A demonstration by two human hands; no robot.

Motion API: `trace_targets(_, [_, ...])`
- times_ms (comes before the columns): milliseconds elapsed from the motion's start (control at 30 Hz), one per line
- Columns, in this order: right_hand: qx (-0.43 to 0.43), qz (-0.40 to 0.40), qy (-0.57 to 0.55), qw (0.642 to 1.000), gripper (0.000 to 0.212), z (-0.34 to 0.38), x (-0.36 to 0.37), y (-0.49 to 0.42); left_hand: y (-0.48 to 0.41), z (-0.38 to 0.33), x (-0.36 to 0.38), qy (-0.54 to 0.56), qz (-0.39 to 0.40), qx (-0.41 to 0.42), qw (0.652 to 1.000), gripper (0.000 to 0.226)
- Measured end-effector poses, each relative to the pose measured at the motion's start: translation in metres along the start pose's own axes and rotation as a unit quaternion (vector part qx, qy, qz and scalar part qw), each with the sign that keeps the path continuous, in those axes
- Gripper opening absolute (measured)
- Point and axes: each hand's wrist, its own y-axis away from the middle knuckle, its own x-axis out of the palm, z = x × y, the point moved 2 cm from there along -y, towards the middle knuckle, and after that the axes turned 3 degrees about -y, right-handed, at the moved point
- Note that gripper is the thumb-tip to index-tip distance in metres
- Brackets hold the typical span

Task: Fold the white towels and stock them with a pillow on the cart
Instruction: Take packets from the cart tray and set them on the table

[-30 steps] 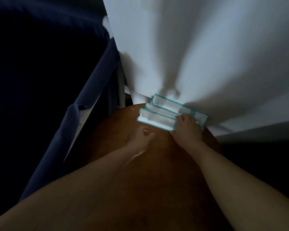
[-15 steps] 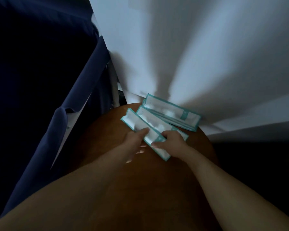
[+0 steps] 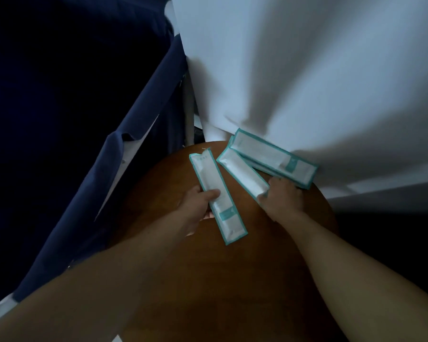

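Here a white cloth (image 3: pixel 307 70) — smooth, softly creased — drapes to the brown worktop's (image 3: pixel 208 280) far edge. The left hand (image 3: pixel 194 208) curls its fingers (image 3: pixel 211 193) round one teal-edged packet (image 3: pixel 208 169); the right hand (image 3: pixel 283 198) grips the middle packet (image 3: pixel 242 174) at its near end, beside a third packet (image 3: pixel 269 154).

The nearest packet (image 3: pixel 209 174) has left the tight row at the far edge of the table (image 3: pixel 208 280): the left hand (image 3: pixel 194 208), idle on the wood a second ago, now grips it (thumb across its face) nearer the left edge. The right hand (image 3: pixel 283 199) now holds the second packet (image 3: pixel 240 172) by its near end, fanned askew from the last packet (image 3: pixel 265 154).
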Motion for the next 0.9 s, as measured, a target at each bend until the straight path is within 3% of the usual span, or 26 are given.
trace_targets(133, [0.043,0.117,-0.143,0.982,0.043,0.005,0.004,0.02,0.022,-0.006,-0.01,0.004,-0.011,0.023,1.0,0.025])
trace_targets(333, [0.042,0.065,-0.437,0.896,0.017,0.034,-0.038,0.073,0.075,-0.037,-0.021,0.007,-0.006,0.071,0.997,0.027])
trace_targets(567, [0.01,-0.021,-0.53,0.848,0.015,0.074,-0.112,0.171,0.177,-0.084,-0.021,-0.021,0.109,0.154,0.982,0.024])
trace_targets(667, [0.002,-0.039,-0.542,0.839,0.026,0.08,-0.137,0.222,0.227,-0.094,-0.028,-0.042,0.145,0.187,0.971,0.026])
trace_targets(800, [-0.005,-0.08,-0.576,0.814,0.014,0.084,-0.164,0.293,0.289,-0.105,-0.031,-0.074,0.197,0.223,0.952,0.026])
trace_targets(900, [0.015,-0.146,-0.567,0.81,0.026,0.078,-0.187,0.342,0.337,-0.115,-0.017,-0.106,0.229,0.258,0.933,0.023])
